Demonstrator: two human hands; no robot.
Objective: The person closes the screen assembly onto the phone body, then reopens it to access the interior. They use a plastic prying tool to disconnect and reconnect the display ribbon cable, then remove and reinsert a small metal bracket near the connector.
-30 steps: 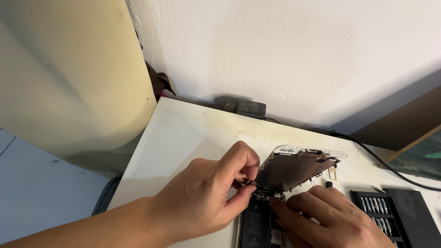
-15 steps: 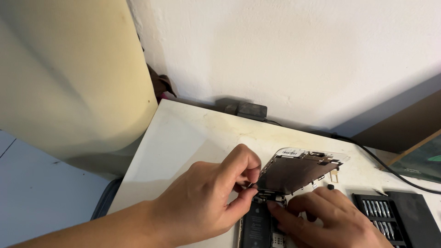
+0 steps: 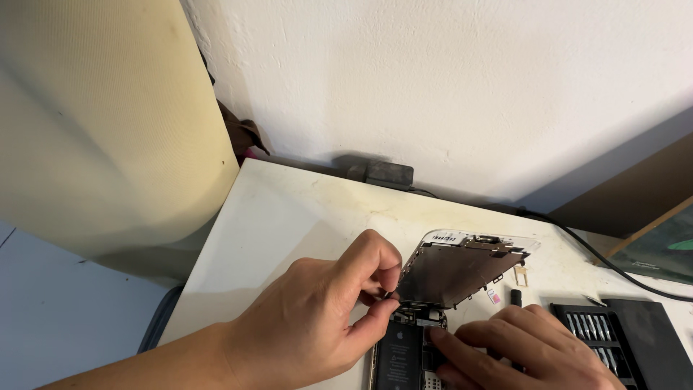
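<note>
An opened phone lies at the near edge of a white table. Its screen panel is lifted up and tilted back, hinged at the top of the phone body. My left hand pinches the lower left corner of the raised panel between thumb and forefinger. My right hand rests on the phone body, fingertips pressed near the connectors just below the panel. The inside of the body shows a dark battery.
A black tray of screwdriver bits with its black lid sits at the right. Small loose parts lie beside the panel. A dark power adapter and a black cable run along the wall. A beige curved surface stands left.
The view has shifted slightly. Both hands stay at the phone; the screen panel remains lifted at about the same angle.
</note>
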